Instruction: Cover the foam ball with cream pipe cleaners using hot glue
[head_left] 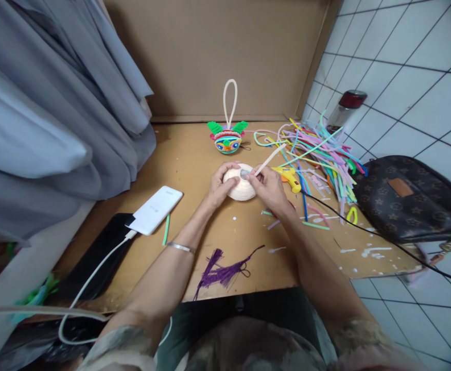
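Note:
A round cream-white coil (242, 192), seemingly wound from pipe cleaner, is held up over the middle of the table. My left hand (224, 181) grips its left side, fingers behind and thumb across the top near a greyish opening. On the right side, my right hand (266, 184) pinches a white pipe cleaner (271, 158) whose free end points up and to the right. My right fingertips are at the opening's edge. Behind the coil stands a colourful lion-head ornament (227, 141) with green ears and a white loop on top.
A heap of coloured pipe cleaners (322, 154) lies at the right, beside a yellow glue gun (292, 179). Its black cord passes a dark patterned bag (414, 201). Purple tassels (225, 273) lie near the front edge. At left are a white power bank (156, 208) and grey curtain (55, 113).

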The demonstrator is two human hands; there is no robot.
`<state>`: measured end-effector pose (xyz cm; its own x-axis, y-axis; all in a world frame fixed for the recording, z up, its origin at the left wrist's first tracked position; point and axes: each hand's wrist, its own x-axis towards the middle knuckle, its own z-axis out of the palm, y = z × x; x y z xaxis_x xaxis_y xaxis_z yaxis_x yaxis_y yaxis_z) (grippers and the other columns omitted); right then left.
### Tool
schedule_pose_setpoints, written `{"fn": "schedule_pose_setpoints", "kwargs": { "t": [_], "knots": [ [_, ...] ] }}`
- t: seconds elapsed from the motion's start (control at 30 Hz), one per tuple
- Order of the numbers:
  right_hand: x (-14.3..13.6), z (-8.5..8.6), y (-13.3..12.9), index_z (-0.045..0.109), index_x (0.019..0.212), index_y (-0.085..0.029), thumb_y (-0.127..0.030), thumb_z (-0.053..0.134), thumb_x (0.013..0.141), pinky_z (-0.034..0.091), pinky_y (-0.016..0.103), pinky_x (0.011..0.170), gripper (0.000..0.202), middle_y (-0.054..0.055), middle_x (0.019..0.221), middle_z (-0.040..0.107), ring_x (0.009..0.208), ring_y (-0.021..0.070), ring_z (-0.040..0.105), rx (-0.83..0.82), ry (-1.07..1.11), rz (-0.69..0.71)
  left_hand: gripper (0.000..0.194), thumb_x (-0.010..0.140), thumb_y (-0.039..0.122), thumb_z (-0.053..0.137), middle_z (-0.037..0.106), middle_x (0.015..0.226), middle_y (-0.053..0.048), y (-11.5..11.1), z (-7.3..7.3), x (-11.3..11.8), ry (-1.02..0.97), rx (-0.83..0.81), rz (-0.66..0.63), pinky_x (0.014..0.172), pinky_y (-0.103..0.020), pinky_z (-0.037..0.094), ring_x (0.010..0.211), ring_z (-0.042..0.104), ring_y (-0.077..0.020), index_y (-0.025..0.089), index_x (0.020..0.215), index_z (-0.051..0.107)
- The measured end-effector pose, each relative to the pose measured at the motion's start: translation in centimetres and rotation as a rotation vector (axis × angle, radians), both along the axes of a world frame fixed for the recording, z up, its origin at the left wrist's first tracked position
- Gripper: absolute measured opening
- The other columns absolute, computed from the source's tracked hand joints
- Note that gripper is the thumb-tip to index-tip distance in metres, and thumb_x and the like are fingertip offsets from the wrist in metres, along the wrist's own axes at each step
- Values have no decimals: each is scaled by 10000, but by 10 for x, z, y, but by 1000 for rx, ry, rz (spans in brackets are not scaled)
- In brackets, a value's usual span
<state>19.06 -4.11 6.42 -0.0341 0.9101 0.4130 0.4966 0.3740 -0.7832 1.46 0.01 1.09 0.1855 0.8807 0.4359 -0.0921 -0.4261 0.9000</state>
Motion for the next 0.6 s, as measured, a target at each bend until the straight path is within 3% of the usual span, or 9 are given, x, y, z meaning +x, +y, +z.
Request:
{"fn": "schedule_pose_setpoints", "kwargs": {
  "t": [0.4,0.6],
  "knots": [
    [-3,4,-4,619,767,-222,-631,719,826,410,304,665,426,-7,690,609,670,154,532,-55,97,34,421,763,505,688,681,1394,-118,2,-2,-2,29,47,12,1049,-445,550,1259,660,-313,226,1073,630],
    [2,13,-9,602,781,-221,-714,724,767,360,270,607,508,-37,648,568,640,130,483,-178,188,189,424,744,499,671,683,1383,-105,4,-4,-1,-5,24,8,960,-394,575,1181,684,-287,230,1068,614]
  ]
}}
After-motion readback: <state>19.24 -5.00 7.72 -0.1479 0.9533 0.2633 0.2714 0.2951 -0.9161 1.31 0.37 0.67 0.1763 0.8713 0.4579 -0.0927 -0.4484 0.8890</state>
